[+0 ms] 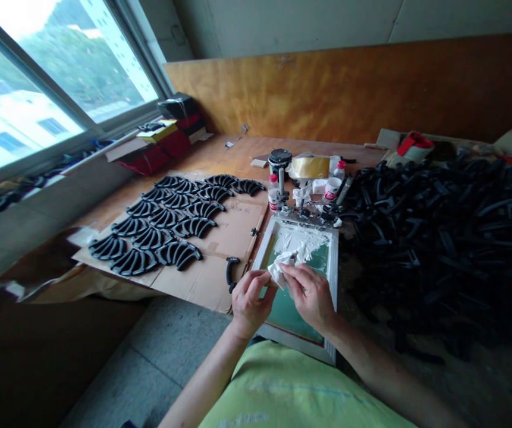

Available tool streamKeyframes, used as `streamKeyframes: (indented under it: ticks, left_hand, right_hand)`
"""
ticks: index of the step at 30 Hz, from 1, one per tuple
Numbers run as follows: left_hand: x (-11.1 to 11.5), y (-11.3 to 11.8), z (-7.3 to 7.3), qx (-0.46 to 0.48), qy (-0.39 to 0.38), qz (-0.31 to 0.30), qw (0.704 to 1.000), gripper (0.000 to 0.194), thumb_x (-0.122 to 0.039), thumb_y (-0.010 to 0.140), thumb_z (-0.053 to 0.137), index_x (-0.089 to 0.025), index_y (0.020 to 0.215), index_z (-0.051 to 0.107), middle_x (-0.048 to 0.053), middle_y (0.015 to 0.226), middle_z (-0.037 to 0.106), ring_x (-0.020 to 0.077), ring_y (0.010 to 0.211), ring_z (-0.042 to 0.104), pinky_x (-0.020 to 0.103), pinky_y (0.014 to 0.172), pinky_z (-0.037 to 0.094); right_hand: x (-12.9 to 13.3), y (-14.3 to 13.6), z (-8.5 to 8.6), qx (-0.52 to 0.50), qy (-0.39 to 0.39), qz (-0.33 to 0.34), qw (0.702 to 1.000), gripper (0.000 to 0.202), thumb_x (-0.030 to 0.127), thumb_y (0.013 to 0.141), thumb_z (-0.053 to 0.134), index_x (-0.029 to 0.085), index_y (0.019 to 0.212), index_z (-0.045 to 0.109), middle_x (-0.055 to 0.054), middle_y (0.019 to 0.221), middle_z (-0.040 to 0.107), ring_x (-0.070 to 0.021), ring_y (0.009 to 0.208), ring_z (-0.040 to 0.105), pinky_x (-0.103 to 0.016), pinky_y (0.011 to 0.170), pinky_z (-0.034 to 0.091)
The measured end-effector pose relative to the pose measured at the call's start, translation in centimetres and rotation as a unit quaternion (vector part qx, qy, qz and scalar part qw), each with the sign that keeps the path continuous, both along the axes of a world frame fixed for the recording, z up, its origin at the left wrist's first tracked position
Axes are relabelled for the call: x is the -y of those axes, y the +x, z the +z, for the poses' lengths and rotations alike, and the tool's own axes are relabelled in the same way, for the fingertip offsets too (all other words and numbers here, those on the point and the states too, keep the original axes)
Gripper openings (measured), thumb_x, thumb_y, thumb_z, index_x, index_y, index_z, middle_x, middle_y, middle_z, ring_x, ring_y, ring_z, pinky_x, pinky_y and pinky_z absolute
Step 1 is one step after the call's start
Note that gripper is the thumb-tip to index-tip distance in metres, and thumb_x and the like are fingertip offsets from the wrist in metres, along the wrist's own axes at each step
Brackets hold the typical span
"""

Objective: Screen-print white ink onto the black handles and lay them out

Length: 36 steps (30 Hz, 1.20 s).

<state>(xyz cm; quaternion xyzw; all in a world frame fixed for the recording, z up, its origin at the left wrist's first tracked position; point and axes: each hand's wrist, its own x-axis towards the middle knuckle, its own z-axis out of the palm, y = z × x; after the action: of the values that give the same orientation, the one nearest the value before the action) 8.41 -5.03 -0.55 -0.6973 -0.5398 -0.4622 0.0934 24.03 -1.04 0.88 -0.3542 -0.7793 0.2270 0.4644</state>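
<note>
A crumpled white tissue [278, 271] is pinched between my two hands. My left hand [252, 298] has its fingers closed on the tissue's left side, and my right hand [311, 295] grips it from the right. Under them lies a printing screen [295, 324] with a pale frame and green mesh. White paste or crumpled white material [302, 241] covers the far part of the mesh. One black curved handle [229, 272] lies on the cardboard just beyond my left hand. Whether anything is wrapped inside the tissue is hidden.
Rows of black curved handles [157, 223] lie on a cardboard sheet [202, 282] at the left. A large heap of black parts [443, 232] fills the right. Behind the screen stand red-capped bottles [273, 193], a black tub [280, 159] and a metal clamp [282, 189].
</note>
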Motion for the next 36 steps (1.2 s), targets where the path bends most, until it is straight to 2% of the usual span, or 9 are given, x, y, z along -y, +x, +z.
streamKeyframes:
  ticks: [7, 10, 13, 16, 20, 25, 29, 32, 36]
  left_hand:
    - [0.1, 0.1, 0.3, 0.016, -0.002, 0.015, 1.0, 0.014, -0.013, 0.082, 0.065, -0.02, 0.092, 0.058, 0.003, 0.083, 0.066, 0.0117, 0.073, 0.066, 0.021, 0.067, 0.055]
    - [-0.1, 0.0, 0.3, 0.017, 0.005, 0.022, 1.0, 0.015, -0.016, 0.082, 0.066, -0.02, 0.094, 0.058, 0.004, 0.085, 0.067, 0.0124, 0.074, 0.067, 0.022, 0.068, 0.056]
    - [-0.1, 0.0, 0.2, 0.009, 0.011, 0.024, 1.0, 0.017, -0.017, 0.082, 0.066, -0.02, 0.096, 0.057, 0.004, 0.085, 0.068, 0.0128, 0.074, 0.067, 0.022, 0.067, 0.056]
    - [0.0, 0.0, 0.2, -0.003, 0.013, 0.028, 1.0, 0.017, -0.016, 0.082, 0.066, -0.02, 0.097, 0.058, 0.004, 0.085, 0.068, 0.013, 0.073, 0.067, 0.022, 0.067, 0.056]
    - [0.2, 0.0, 0.1, 0.0, 0.016, 0.029, 0.999, 0.018, -0.015, 0.081, 0.067, -0.019, 0.095, 0.058, 0.004, 0.084, 0.068, 0.0128, 0.072, 0.067, 0.022, 0.066, 0.055]
    - [0.5, 0.1, 0.1, 0.007, 0.009, 0.022, 1.0, 0.018, -0.014, 0.081, 0.067, -0.019, 0.097, 0.058, 0.004, 0.084, 0.067, 0.0126, 0.073, 0.066, 0.022, 0.067, 0.055]
    - [0.6, 0.0, 0.0, 0.015, 0.009, 0.018, 1.0, 0.017, -0.015, 0.081, 0.067, -0.019, 0.095, 0.058, 0.004, 0.084, 0.067, 0.0127, 0.074, 0.066, 0.022, 0.067, 0.056]
    - [0.5, -0.2, -0.2, 0.017, 0.008, 0.026, 0.999, 0.014, -0.015, 0.081, 0.066, -0.019, 0.093, 0.059, 0.004, 0.083, 0.067, 0.0129, 0.074, 0.066, 0.023, 0.068, 0.056]
    - [0.3, -0.2, -0.1, 0.014, 0.009, 0.024, 1.0, 0.018, -0.014, 0.08, 0.067, -0.019, 0.095, 0.059, 0.004, 0.084, 0.067, 0.0129, 0.074, 0.066, 0.022, 0.067, 0.055]
  right_hand:
    - [1.0, 0.4, 1.3, -0.055, 0.0, 0.048, 0.997, 0.024, 0.017, 0.093, 0.053, 0.026, 0.109, 0.068, -0.002, 0.088, 0.072, -0.0137, 0.081, 0.068, -0.025, 0.073, 0.055]
    - [0.3, 0.7, 1.5, -0.066, -0.015, 0.001, 0.998, 0.024, 0.018, 0.094, 0.052, 0.026, 0.109, 0.069, -0.003, 0.09, 0.072, -0.0141, 0.083, 0.068, -0.026, 0.074, 0.055]
    - [-0.5, 0.4, 1.0, -0.038, -0.044, -0.046, 0.997, 0.025, 0.021, 0.094, 0.051, 0.024, 0.112, 0.068, -0.005, 0.093, 0.072, -0.0164, 0.086, 0.068, -0.029, 0.077, 0.055]
    - [-0.9, -0.3, 0.4, -0.021, -0.073, -0.048, 0.996, 0.027, 0.023, 0.095, 0.05, 0.023, 0.114, 0.068, -0.007, 0.098, 0.072, -0.018, 0.09, 0.068, -0.031, 0.082, 0.054]
    - [-0.4, -0.8, 0.2, -0.049, -0.132, -0.053, 0.989, 0.024, 0.024, 0.095, 0.05, 0.023, 0.108, 0.071, -0.006, 0.096, 0.073, -0.018, 0.09, 0.068, -0.031, 0.082, 0.054]
    - [0.7, -0.7, 0.4, -0.102, -0.188, -0.03, 0.976, 0.023, 0.027, 0.093, 0.054, 0.023, 0.108, 0.072, -0.005, 0.096, 0.073, -0.0171, 0.09, 0.068, -0.029, 0.081, 0.054]
    - [1.5, -0.3, 1.1, -0.15, -0.23, 0.023, 0.961, 0.021, 0.03, 0.091, 0.057, 0.024, 0.103, 0.073, -0.004, 0.094, 0.074, -0.0174, 0.087, 0.069, -0.03, 0.079, 0.056]
    - [1.5, 0.2, 1.5, -0.167, -0.231, 0.036, 0.958, 0.021, 0.033, 0.091, 0.058, 0.024, 0.101, 0.074, -0.005, 0.093, 0.074, -0.0176, 0.085, 0.069, -0.029, 0.074, 0.057]
    - [0.7, 0.3, 1.1, -0.144, -0.205, -0.001, 0.968, 0.024, 0.032, 0.092, 0.057, 0.024, 0.108, 0.072, -0.006, 0.1, 0.073, -0.0185, 0.091, 0.069, -0.031, 0.08, 0.056]
